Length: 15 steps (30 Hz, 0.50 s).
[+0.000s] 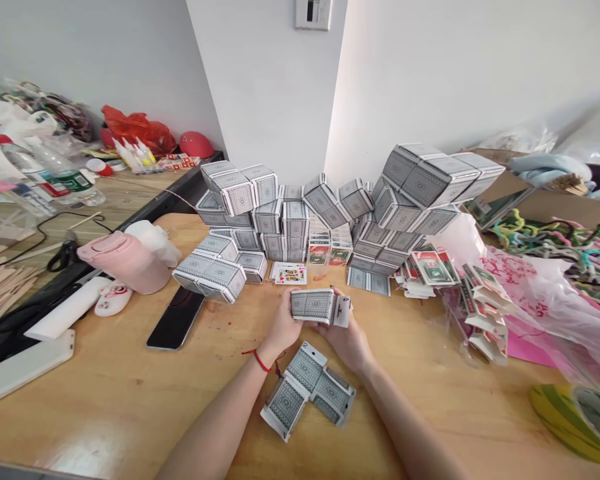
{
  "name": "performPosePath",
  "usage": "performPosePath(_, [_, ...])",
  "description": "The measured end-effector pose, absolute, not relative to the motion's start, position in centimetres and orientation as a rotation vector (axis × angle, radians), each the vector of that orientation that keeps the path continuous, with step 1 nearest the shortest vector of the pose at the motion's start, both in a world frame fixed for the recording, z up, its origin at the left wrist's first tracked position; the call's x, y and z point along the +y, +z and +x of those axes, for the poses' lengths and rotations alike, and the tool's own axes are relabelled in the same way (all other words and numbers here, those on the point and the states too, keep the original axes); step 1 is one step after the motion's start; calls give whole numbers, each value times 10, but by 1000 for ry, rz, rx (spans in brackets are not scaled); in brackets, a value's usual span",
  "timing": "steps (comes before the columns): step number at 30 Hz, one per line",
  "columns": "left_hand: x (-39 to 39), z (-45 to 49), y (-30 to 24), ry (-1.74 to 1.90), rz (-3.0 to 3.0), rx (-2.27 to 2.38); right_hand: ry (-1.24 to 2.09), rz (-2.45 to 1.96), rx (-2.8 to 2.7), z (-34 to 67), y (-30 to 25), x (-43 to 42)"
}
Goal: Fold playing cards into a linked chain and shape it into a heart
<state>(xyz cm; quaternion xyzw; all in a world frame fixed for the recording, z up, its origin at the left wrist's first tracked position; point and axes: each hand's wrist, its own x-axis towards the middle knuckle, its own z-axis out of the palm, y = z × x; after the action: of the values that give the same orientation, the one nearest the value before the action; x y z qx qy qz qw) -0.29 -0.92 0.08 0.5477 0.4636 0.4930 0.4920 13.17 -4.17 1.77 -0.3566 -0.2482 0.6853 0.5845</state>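
Between my two hands, just above the table, is a block of folded playing cards [312,305] with patterned grey backs. My left hand [285,321] grips its left end; a red string is round that wrist. At its right end, where a card's white edge with a black mark shows, my right hand [353,340] holds on, its fingers partly hidden beneath. Nearer me lie several joined folded cards [306,380] on the tabletop. Beyond my hands, a small pile of loose cards [290,273] lies face up.
Stacked card blocks [230,193] rise at the back left, with a taller stack [420,177] at the back right. A phone [175,320], a pink bottle [125,260] and a white mouse [113,298] lie left. Empty card boxes [485,313] and yellow-green tape [575,420] are right.
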Motion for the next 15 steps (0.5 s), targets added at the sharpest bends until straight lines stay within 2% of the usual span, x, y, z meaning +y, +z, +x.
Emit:
performPosePath(9, [-5, -8, 4, 1014, 966, 936, 1719, -674, -617, 143, 16, -42])
performPosePath(15, [-4, -11, 4, 1007, 899, 914, 1684, -801, -602, 147, 11, -38])
